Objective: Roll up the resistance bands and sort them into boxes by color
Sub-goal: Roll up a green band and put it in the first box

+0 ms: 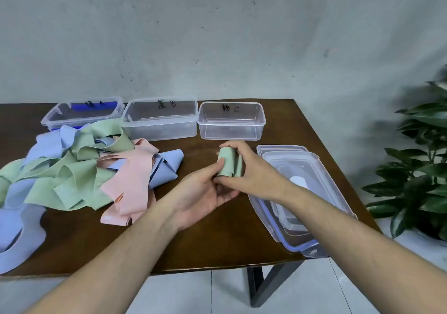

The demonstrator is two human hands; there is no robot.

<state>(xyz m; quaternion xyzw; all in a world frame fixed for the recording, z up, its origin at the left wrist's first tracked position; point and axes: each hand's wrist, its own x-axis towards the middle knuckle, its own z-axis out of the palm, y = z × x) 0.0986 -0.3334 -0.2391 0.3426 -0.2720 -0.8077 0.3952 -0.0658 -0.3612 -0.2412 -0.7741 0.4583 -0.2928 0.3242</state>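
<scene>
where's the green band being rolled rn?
Head view, center-right of the table: the green roll is held between the left hand and right hand, in front of box C, left of the stacked lids.

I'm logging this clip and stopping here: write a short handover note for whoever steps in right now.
Hands: left hand cradles a half-rolled green band from below; right hand grips it from above, its tail not yet wound in.
Things: a tangled pile of green, blue and pink bands lies loose on the table's left side. Three clear boxes stand along the back: left box, middle box, right box. Stacked lids lie on the right.
Done: nothing sorted that I can see; the middle and right boxes look empty.
Left: finish this roll, box it, then roll and sort the pile by colour.
</scene>
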